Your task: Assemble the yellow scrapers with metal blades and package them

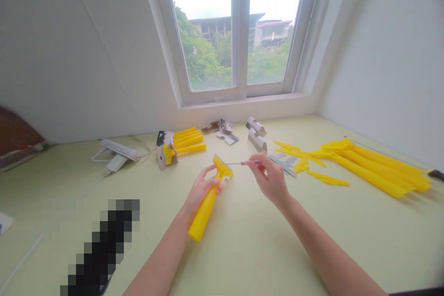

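My left hand (204, 188) is closed round the neck of a yellow scraper (204, 212), whose thick handle points down toward me. A thin metal blade edge shows along the scraper's head. Small silvery pieces (227, 179) sit beside that head, too small to make out. In my right hand (268, 176) is a thin screwdriver (234, 163) with a reddish collar, held level in a pinch. Its shaft points left and its tip meets the scraper's head.
Packaged yellow scrapers (189, 141) lie at the back left, near a white power strip (120, 149). Folded cards (256, 139) stand below the window. To the right are flat yellow pieces (328, 178), metal blades (286, 164) and several yellow handles (378, 166). A pixelated dark shape (100, 249) is front left.
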The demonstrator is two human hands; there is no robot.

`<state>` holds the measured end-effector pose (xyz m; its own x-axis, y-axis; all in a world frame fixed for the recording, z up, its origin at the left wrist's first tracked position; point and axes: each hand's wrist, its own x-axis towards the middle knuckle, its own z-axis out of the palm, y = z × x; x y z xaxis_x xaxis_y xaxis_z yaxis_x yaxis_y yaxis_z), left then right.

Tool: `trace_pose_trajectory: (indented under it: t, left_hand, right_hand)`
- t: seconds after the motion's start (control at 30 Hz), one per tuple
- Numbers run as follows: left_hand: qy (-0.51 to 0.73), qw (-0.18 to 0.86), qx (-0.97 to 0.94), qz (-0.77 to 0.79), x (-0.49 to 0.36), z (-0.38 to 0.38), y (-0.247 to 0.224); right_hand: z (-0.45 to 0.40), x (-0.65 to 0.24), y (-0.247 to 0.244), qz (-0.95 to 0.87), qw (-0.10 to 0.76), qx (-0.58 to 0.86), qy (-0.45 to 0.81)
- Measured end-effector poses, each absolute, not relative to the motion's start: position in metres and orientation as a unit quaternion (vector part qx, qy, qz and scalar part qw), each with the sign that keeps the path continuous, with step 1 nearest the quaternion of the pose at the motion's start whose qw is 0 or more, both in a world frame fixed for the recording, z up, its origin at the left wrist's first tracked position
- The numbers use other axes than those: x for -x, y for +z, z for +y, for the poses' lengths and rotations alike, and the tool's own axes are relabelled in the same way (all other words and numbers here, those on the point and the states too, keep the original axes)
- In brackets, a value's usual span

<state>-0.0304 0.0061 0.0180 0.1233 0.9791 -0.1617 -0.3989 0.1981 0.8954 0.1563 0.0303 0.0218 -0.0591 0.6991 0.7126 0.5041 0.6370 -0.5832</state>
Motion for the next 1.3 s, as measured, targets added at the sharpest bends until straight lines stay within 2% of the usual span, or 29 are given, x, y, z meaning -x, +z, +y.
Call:
trace_pose_trajectory:
  t: [0.23, 0.37, 0.57, 0.73, 0.97, 1.3]
  left_hand:
    - [0.525, 0.661, -0.358, 0.4, 0.0315, 0.0062, 0.0183]
    - [0.526, 0.663, -0.359, 0.393, 0.0323, 0.0078, 0.0174]
    - [0.522, 0.665, -0.357, 0.398, 0.0323, 0.0081, 0.0155]
    - [0.521, 0.668, -0.357, 0.394, 0.0319, 0.0065, 0.0172]
    - [0.52, 0.671, -0.355, 0.391, 0.0334, 0.0072, 0.0171]
    - [0.515, 0.674, -0.354, 0.394, 0.0325, 0.0074, 0.017]
  right_hand:
    - [0.0261, -0.1554, 0.0251, -0.745, 0.517, 0.402, 0.13]
    - [0.0264, -0.1557, 0.0229, -0.734, 0.527, 0.399, 0.155]
    - [0.0282, -0.1569, 0.0231, -0.712, 0.548, 0.431, 0.088]
    - [0.0305, -0.1574, 0.0236, -0.726, 0.507, 0.457, 0.08]
    - [0.0284, -0.1581, 0.0217, -0.775, 0.487, 0.383, 0.125]
    - [0.0277, -0.1535, 0.0228, -0.724, 0.553, 0.399, 0.1]
